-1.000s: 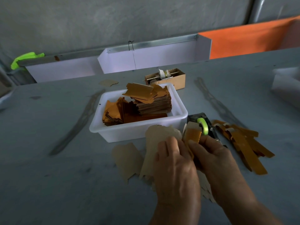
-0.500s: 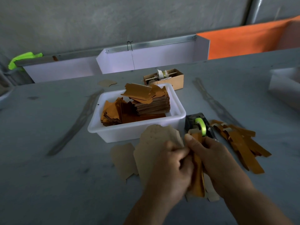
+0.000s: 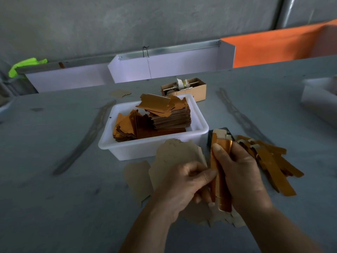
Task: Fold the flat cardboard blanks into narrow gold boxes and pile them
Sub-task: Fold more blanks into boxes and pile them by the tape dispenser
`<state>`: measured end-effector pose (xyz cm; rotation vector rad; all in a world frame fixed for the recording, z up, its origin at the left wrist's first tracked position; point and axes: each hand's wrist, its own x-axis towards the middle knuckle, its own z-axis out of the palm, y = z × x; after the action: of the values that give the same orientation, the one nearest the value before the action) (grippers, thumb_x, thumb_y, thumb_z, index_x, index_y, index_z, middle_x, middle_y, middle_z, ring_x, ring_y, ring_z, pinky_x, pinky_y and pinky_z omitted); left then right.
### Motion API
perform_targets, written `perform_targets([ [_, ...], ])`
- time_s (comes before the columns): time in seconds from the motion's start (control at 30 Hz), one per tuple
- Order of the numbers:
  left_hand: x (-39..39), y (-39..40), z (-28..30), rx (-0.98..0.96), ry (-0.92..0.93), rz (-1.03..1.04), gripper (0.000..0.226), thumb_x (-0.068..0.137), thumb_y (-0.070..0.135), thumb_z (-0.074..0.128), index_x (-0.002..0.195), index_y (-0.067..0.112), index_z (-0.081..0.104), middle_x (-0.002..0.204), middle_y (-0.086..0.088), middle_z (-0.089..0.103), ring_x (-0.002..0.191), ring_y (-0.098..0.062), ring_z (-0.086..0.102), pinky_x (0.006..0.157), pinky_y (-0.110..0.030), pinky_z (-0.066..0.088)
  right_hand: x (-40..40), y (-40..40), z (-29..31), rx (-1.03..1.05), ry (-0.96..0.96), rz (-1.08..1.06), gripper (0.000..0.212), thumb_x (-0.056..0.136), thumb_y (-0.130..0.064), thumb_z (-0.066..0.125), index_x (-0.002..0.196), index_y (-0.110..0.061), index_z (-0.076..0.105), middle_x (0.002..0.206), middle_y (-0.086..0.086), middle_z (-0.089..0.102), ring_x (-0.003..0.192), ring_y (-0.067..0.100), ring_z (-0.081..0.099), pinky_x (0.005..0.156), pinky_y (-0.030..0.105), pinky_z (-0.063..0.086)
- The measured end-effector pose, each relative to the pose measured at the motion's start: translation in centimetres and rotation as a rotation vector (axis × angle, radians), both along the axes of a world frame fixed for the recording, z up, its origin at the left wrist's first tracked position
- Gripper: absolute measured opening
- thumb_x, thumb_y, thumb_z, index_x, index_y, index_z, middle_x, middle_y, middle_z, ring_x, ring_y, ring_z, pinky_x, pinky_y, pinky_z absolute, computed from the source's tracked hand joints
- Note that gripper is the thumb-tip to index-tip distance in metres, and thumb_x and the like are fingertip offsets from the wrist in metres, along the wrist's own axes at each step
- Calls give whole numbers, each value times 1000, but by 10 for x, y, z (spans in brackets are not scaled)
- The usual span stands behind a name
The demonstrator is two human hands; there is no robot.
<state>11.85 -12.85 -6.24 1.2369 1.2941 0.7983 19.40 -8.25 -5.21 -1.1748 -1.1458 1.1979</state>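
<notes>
A narrow, half-formed gold cardboard box [image 3: 219, 172] is held upright between both hands, near the middle of the grey table [image 3: 54, 207]; it is gripped along its right side by the right hand [image 3: 240, 172], whose fingers are curled round it with the thumb laid up its face, presumably so that the creased panels stay closed; its left edge is pinched by the thumb and forefinger of the left hand [image 3: 184, 185], the other fingers being curled beneath, apparently to press a long flap into place; the step in hand is judged to be the closing of the long seam. Under and left of the fingers, flat brown cardboard blanks [image 3: 173, 157] are spread plain side up, within easy reach; beyond the fingertips a white plastic tub [image 3: 149, 152] holds a stack of gold blanks [image 3: 169, 117]; just right of the right hand lies a loose pile of finished gold boxes [image 3: 273, 161], placed where a completed box can be dropped without reaching; a dark tape dispenser [image 3: 211, 136] is partly hidden behind the held box.
</notes>
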Motion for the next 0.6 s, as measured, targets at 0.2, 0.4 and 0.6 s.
perform_targets([
  [0.2,-52,5,23,19,-8,96,5,88,21,66,85,19,66,49,8,54,43,-1,48,41,-10,34,-9,-1,-10,212,-218,-153,26,89,-35,54,68,-21,52,55,-15,51,48,-1,46,44,11,38],
  [0.4,-50,13,33,-151,-180,184,4,87,9,65,89,10,68,60,4,65,46,-3,56,39,-13,36,-10,-2,-17,150,-150,-156,25,89,-36,55,68,-23,53,54,-13,51,48,0,45,46,16,40],
  [0.6,-50,13,36,-212,-306,284,11,84,-1,64,77,8,66,53,3,60,40,-4,49,35,-14,34,24,3,7,81,-243,-74,24,85,-53,49,78,-34,62,66,-3,64,56,11,60,44,23,49],
])
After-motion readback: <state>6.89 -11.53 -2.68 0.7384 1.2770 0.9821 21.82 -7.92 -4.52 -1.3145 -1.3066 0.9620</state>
